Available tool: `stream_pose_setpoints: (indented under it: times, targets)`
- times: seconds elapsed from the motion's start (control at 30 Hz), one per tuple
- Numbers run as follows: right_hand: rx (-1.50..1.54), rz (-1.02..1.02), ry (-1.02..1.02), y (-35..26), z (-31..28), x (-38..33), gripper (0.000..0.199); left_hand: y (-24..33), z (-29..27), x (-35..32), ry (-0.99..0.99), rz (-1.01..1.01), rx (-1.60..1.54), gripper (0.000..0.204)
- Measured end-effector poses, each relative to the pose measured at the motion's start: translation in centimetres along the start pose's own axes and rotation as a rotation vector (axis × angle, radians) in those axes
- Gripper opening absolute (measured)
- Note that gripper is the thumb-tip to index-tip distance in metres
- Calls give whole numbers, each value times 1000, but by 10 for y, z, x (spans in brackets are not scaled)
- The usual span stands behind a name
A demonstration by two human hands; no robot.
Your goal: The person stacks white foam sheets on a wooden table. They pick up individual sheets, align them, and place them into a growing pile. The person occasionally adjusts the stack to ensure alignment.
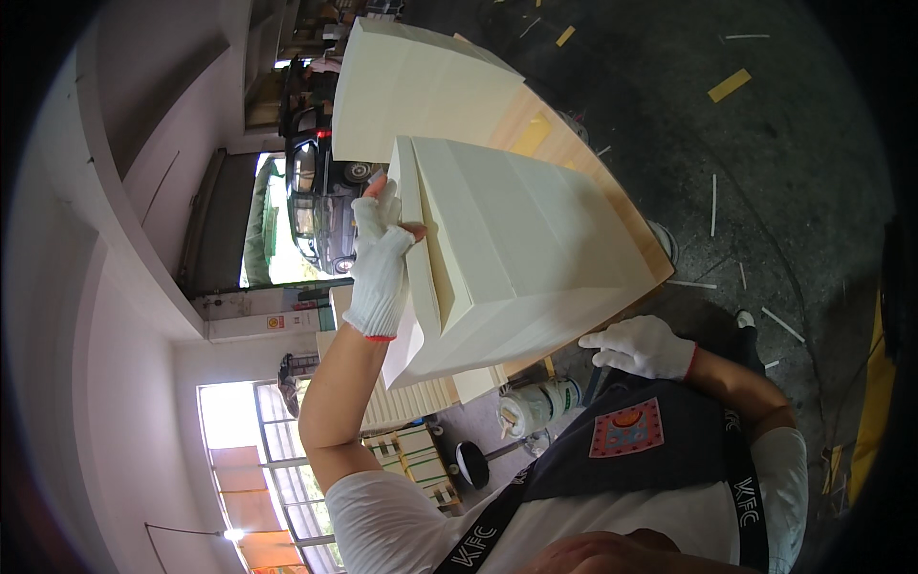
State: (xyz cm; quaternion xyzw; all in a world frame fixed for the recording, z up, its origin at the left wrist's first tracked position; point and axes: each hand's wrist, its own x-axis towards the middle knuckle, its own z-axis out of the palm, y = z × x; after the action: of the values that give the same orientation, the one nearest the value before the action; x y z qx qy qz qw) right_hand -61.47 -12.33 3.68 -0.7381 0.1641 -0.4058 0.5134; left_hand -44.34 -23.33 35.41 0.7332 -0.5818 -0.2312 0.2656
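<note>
A tall stack of off-white paper sheets (545, 230) stands on a wooden board (626, 225) in front of me. My left hand (381, 253), in a white knitted glove with bare fingertips, is closed on the edge of the stack's top sheets. Those sheets are parted from the stack below by a narrow dark gap, and one corner curls. My right hand (643, 347), gloved in white too, is by the stack's near right corner. Its forefinger and thumb are stretched out and it holds nothing; whether it touches the board I cannot tell.
A second paper stack (411, 91) stands beyond the first. White tubs (524, 409) and a black round-topped stool (471, 465) are near me. Paper strips (713, 206) litter the dark floor (775, 143). A dark car (320, 201) shows through the doorway.
</note>
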Motion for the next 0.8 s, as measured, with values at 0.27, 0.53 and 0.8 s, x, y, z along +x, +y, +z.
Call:
stream_pose_setpoints:
  times: [0.27, 0.53, 0.8]
  targets:
    - [38, -3, 69, 6, 5, -2, 35, -6, -4, 3, -20, 18, -55, 77]
    - [-5, -20, 31, 6, 1, -2, 36, -4, -2, 2, -12, 20, -101, 76]
    - [30, -9, 58, 6, 2, -1, 35, -3, -2, 2, 2, 22, -34, 74]
